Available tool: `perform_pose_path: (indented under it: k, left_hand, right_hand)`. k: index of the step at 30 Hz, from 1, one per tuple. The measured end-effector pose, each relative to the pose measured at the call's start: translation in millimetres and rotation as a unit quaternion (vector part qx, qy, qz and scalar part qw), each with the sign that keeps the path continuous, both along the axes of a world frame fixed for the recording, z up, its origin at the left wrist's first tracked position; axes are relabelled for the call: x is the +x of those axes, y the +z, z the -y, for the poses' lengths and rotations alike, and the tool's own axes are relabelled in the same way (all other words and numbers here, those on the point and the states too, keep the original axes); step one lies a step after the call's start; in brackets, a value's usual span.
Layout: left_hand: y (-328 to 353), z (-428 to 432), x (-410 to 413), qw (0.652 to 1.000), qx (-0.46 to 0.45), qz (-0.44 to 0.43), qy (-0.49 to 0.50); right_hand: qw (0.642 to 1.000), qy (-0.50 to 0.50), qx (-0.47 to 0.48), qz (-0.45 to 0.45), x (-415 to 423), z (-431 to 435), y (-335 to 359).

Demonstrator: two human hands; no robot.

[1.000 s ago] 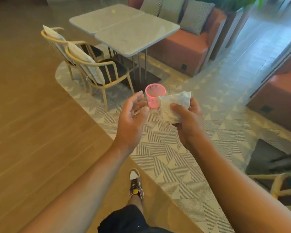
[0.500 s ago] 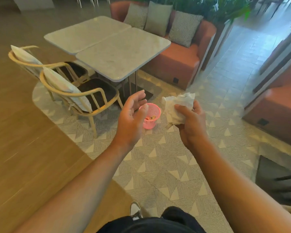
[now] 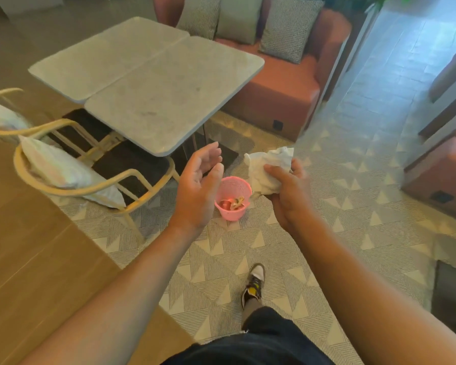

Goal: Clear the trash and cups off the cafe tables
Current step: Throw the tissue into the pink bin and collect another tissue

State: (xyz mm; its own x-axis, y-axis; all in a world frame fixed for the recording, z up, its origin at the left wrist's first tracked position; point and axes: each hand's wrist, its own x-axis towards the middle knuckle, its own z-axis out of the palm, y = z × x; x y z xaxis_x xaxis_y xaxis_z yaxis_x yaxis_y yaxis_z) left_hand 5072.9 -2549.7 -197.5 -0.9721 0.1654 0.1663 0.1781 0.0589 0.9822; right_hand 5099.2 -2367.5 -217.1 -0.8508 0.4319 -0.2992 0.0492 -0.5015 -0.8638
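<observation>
My right hand (image 3: pixel 287 189) grips a crumpled white napkin (image 3: pixel 267 168), held in the air just right of and above a small pink mesh bin (image 3: pixel 233 198). The bin stands on the patterned floor and holds some trash, among it a brownish scrap. My left hand (image 3: pixel 199 189) hovers palm-up to the left of the bin with relaxed fingers and holds nothing; it covers the bin's left rim.
Two grey marble tables (image 3: pixel 153 83) stand pushed together behind the bin. Wicker chairs (image 3: pixel 71 177) with white cushions sit on the left. A terracotta sofa (image 3: pixel 279 83) with pillows is behind, another bench (image 3: pixel 442 175) at right. My shoe (image 3: pixel 254 285) is on the patterned rug.
I have walked closer; the bin now lies lower, between my hands, with its contents visible. The napkin stays gripped in my right hand.
</observation>
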Motion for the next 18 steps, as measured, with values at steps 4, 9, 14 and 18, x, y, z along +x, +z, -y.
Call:
perform_pose_path:
  k: [4,9,14,18]
  left_hand:
    - [-3.3,-42.0,-78.5,1.000,-0.003,0.015,0.003]
    - [-3.7,-80.0,-151.3,0.999,0.017,0.018,0.024]
    - [-26.9,-96.8,-201.3,0.999,0.007,0.034,0.029]
    - [-58.9,-104.3,-244.3,0.998,-0.006,0.054,0.029]
  right_hand:
    - [0.999,0.023,0.009,0.042,-76.7,-41.9,-9.5]
    - [0.995,0.056,0.022,0.076,-150.0,-84.0,-18.9]
    - [0.992,0.058,0.012,0.116,-199.5,-100.7,-40.6]
    - [0.989,0.047,0.002,0.142,-235.5,-107.6,-67.9]
